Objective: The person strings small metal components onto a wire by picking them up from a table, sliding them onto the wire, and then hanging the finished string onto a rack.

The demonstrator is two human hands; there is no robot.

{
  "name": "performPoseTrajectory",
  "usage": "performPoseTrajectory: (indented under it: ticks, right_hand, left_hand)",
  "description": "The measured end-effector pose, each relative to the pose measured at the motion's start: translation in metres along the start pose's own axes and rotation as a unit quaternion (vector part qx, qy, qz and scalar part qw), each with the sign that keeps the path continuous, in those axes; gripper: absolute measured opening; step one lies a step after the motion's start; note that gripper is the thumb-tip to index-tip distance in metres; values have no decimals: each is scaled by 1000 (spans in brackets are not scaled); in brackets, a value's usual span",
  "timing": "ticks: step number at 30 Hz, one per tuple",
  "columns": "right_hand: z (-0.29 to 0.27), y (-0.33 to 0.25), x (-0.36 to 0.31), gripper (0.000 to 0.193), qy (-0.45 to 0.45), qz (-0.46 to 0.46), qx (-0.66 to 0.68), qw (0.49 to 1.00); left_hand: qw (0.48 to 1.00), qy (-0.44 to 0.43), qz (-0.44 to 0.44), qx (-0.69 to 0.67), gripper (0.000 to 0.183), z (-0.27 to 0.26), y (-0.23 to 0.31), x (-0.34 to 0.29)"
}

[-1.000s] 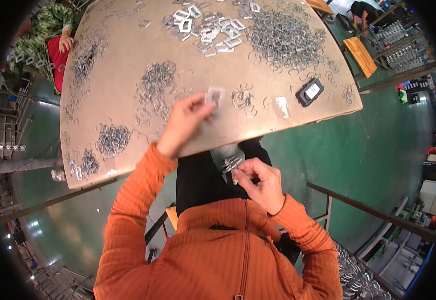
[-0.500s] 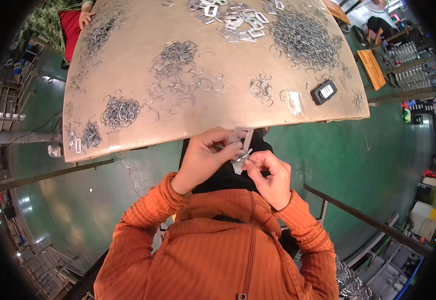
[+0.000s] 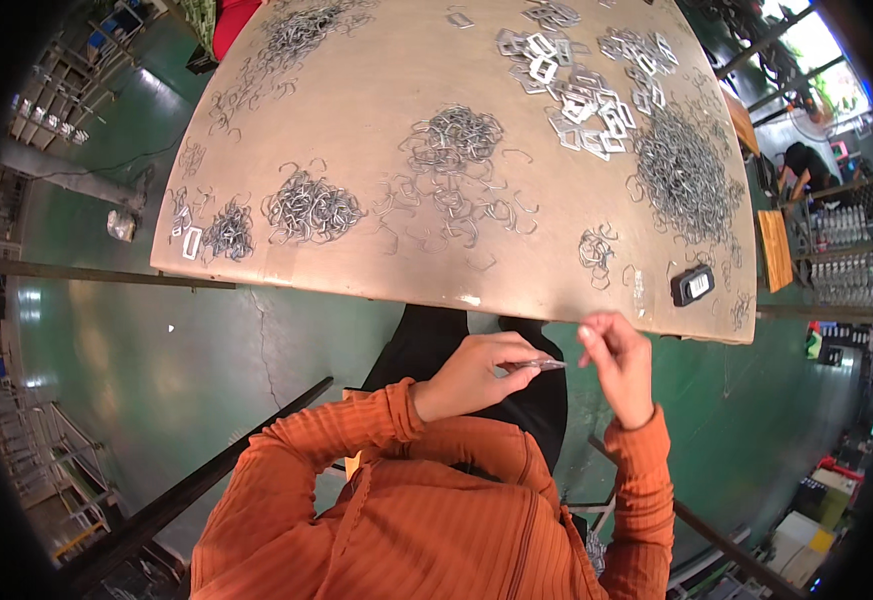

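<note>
My left hand (image 3: 481, 375) pinches a flat metal frame piece (image 3: 546, 365) between thumb and fingers, over my lap just off the table's front edge. The piece is seen nearly edge-on, so its opening and anything attached to it are hidden. To its right, my right hand (image 3: 621, 365) is raised by the table edge, apart from the piece. Its fingers are curled, with thumb and forefinger close together; whatever they may hold is too small to make out. Beyond the right hand lies a small pile of bent metal hooks (image 3: 596, 255).
On the brown-covered table (image 3: 356, 270) lie heaps of wire hooks: a large heap (image 3: 686, 175) at right, a middle heap (image 3: 461, 135) and a left heap (image 3: 311, 207). Metal frames (image 3: 586, 105) are piled at the back. A black device (image 3: 692, 286) sits near the right edge.
My right hand has pulled away from the metal frame, toward the right. My left hand has drawn nearer my body and turned the frame edge-on. The view has shifted, showing more of the table.
</note>
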State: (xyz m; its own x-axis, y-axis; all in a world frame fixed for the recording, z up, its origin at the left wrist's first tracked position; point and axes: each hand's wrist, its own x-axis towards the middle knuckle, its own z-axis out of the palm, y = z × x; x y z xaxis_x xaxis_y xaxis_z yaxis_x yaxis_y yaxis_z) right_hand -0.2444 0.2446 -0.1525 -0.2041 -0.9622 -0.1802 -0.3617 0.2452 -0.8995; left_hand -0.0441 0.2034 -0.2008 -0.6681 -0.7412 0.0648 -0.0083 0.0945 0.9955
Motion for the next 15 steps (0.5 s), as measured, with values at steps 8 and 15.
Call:
performPoseTrajectory:
  ticks: [8, 15]
  right_hand:
    - [113, -32, 165, 11, -105, -200, -176, 958]
    - [173, -44, 197, 18, -82, -146, -381, 909]
  left_hand:
    - [999, 12, 45, -20, 16, 10, -31, 2]
    - [999, 27, 44, -12, 17, 9, -40, -1]
